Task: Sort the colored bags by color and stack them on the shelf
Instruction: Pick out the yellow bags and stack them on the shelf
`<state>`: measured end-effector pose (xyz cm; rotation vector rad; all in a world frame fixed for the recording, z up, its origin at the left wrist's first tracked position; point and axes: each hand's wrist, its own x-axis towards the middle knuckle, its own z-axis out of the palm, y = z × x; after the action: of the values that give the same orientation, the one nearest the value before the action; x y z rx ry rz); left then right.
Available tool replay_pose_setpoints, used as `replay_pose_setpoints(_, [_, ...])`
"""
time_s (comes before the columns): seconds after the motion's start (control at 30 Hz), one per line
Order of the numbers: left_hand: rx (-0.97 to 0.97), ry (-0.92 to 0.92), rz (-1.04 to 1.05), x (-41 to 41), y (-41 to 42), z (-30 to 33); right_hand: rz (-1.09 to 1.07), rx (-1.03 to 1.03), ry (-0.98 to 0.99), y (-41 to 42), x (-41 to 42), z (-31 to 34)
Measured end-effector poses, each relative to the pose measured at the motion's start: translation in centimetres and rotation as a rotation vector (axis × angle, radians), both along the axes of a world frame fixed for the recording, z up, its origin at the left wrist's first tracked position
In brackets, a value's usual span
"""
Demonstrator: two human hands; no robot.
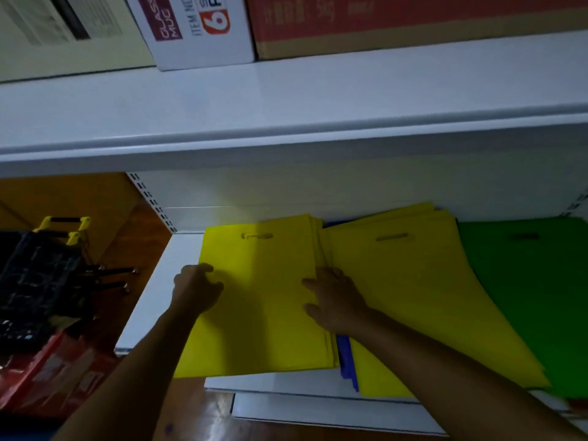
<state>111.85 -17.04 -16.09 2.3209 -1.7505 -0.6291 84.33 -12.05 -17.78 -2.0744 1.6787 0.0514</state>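
A stack of flat yellow bags with cut-out handles (pixel 267 300) lies on the left part of the white metal shelf board (pixel 149 300), and its front edge hangs a little over the board. The left hand (pixel 195 289) rests at the left edge of this stack with curled fingers; I cannot tell if they really pinch the edge. The right hand (pixel 334 300) lies with spread, straight fingers on the right edge of the same stack.

Just beside it, to the right, is a second pile of yellow bags (pixel 423 300), turned at an angle, and a few blue bags (pixel 346 358) show from under it. Further right lie flat green bags (pixel 534 281).

The upper white shelf (pixel 286 100) carries a white carton printed "GLASS MUG" (pixel 191 30) and a red and brown cardboard box (pixel 413 23). On the left, on the brown floor (pixel 127 237), stand a black crate with yellow handles (pixel 41 275) and a red package (pixel 54 374).
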Motion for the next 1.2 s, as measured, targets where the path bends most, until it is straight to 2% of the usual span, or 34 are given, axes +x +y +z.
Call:
replay_pose_setpoints(0.13, [-0.120, -0.076, -0.097, -3.6, -1.6, 0.6, -0.168, 0.002, -0.067, 0.3, -2.6, 1.0])
replay_pose_setpoints(0.2, [-0.214, 0.017, -0.184, -7.3, -2.1, 1.2, -0.262, -0.016, -0.054, 0.5, -5.0, 1.7])
replay_pose_setpoints(0.27, [-0.229, 0.132, -0.246, -11.4, -2.1, 1.9, -0.346, -0.038, -0.028, 1.0, -7.9, 2.1])
replay_pose_setpoints(0.4, [-0.079, 0.216, -0.364, -18.5, -1.8, 2.1, -0.486, -0.056, 0.061, 2.4, -14.2, 2.2])
replay_pose_setpoints(0.53, [0.098, 0.239, -0.349, -22.3, -1.3, 1.3, -0.592, 0.041, 0.070, 4.6, -19.0, 2.2])
replay_pose_setpoints(0.83, [0.107, 0.102, -0.269, -24.1, -1.5, 0.1, -0.600, 0.114, 0.025, 5.9, -21.0, 0.9])
replay_pose_setpoints(0.9, [0.089, 0.126, -0.223, -23.9, -1.5, -0.2, -0.585, 0.123, 0.013, 5.9, -20.7, 0.6])
replay_pose_setpoints(1.0, [-0.007, 0.270, -0.145, -23.7, -1.3, -0.8, -0.579, 0.091, 0.026, 5.8, -20.2, 0.1])
replay_pose_setpoints(1.13, [-0.089, 0.703, 0.085, -23.3, -1.4, -0.8, -0.587, 0.050, 0.038, 5.8, -20.1, -0.3])
replay_pose_setpoints(1.2, [-0.105, 0.755, 0.124, -23.3, -1.5, -0.6, -0.579, 0.056, 0.027, 5.7, -20.2, -0.3])
